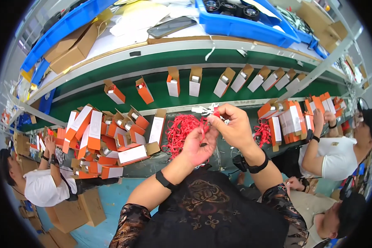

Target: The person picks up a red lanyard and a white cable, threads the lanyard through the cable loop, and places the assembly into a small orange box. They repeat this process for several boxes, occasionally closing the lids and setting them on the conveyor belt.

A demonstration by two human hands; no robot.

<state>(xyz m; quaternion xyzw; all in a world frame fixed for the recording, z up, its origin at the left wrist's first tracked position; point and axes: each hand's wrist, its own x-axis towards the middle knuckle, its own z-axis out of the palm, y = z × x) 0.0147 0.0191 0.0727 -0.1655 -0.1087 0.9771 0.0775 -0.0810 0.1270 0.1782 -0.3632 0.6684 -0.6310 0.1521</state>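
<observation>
In front of me, my left hand (pixel 200 144) is closed around a strand of red strap (pixel 204 127). My right hand (pixel 232 125) pinches the upper end of it, where several narrow white strips (pixel 204 110) stick out to the left. My fingers partly hide how the red and white parts join. Just left of my hands, a tangled heap of red straps (pixel 181 131) lies on the dark work surface. A smaller bunch of red straps (pixel 262 133) sits right of my right hand.
Several orange and white boxes (pixel 96 128) crowd the left, more (pixel 291 122) the right. Open boxes (pixel 195 82) stand in a row on the green belt (pixel 157 89). Blue bins (pixel 244 27) rest on the shelf above. Co-workers (pixel 335 155) work on both sides.
</observation>
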